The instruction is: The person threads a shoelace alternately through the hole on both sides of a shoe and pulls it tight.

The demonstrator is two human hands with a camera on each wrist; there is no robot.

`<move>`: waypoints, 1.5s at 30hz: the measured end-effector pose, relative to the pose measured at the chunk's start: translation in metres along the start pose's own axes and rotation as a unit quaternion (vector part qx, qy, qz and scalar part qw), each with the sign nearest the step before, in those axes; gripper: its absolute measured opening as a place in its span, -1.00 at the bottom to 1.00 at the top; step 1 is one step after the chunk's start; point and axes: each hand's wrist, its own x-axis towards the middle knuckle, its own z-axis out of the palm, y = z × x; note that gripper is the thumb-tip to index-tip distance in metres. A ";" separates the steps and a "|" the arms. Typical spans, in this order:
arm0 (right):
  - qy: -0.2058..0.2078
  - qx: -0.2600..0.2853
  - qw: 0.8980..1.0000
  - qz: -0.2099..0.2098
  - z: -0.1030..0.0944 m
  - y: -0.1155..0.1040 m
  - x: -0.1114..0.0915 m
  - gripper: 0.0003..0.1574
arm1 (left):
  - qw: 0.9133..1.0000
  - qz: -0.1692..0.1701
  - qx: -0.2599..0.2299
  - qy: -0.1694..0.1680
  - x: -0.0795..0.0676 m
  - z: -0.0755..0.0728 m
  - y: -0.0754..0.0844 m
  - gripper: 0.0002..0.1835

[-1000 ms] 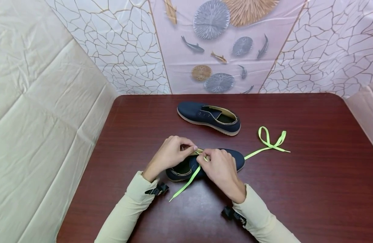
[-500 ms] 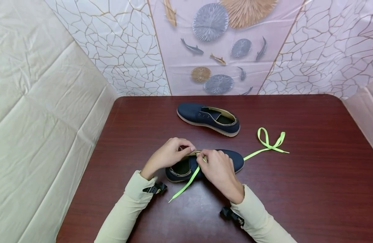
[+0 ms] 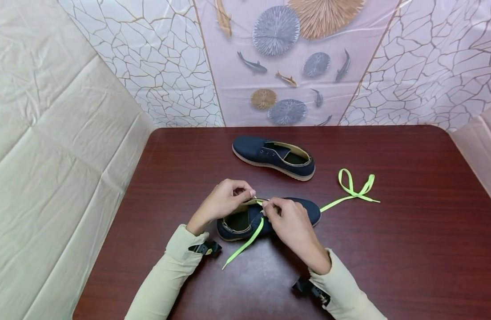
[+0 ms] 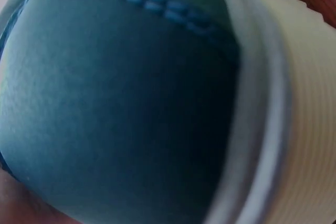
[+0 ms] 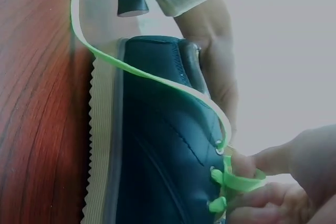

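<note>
A dark blue shoe [image 3: 309,209] lies in front of me, its toe to the right and its heel to the left. My left hand [image 3: 223,202] is at the far side of the opening, thumb and fingertips pinching the neon-green shoelace by the far eyelet flap. Over the eyelets, my right hand [image 3: 295,226] pinches the same lace; in the right wrist view a lace loop [image 5: 244,183] passes between its thumb and fingers. One loose lace end [image 3: 243,246] hangs over the near side onto the table. Only the heel [image 4: 121,103] and sole fill the left wrist view.
A second blue shoe [image 3: 273,158], with bare eyelets, stands farther back on the reddish-brown table [image 3: 409,249]. To the right of the toe, a green lace [image 3: 353,191] lies in a looped shape. Patterned cloth [image 3: 177,58] hangs behind the table.
My right fingers have shifted slightly toward the toe and lifted off the near eyelet. The left fingertips have come up a little with the lace at the far flap. The shoe stays put.
</note>
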 end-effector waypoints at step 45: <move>0.048 -0.010 0.997 -0.051 -0.009 0.066 0.002 -0.87 | 0.975 -0.100 -0.121 0.160 -0.015 -0.076 -0.018 -0.75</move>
